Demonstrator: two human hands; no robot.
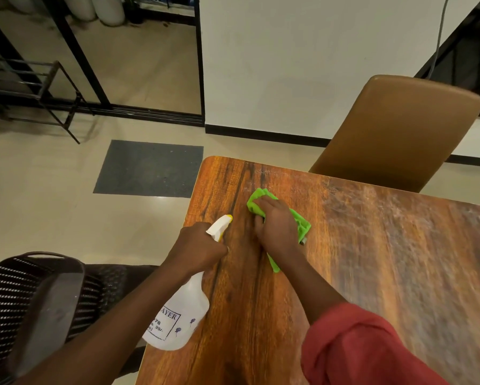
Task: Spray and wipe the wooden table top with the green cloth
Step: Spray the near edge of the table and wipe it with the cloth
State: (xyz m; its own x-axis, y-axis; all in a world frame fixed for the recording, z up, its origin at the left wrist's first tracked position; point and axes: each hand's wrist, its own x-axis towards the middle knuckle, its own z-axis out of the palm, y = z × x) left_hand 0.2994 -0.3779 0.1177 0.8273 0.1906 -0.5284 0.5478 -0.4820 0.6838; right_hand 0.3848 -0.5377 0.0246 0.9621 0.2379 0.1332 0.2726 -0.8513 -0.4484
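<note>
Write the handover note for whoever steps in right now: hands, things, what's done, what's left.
Hands: the left hand grips the spray bottle by its neck over the table's left edge, nozzle pointing forward. The right hand holds the bunched green cloth down on the wooden table top, toward the far left corner.
Done: wiping appears under way on the left part.
Left: pale smears show across the far and right side; wipe there, spraying as needed.
</note>
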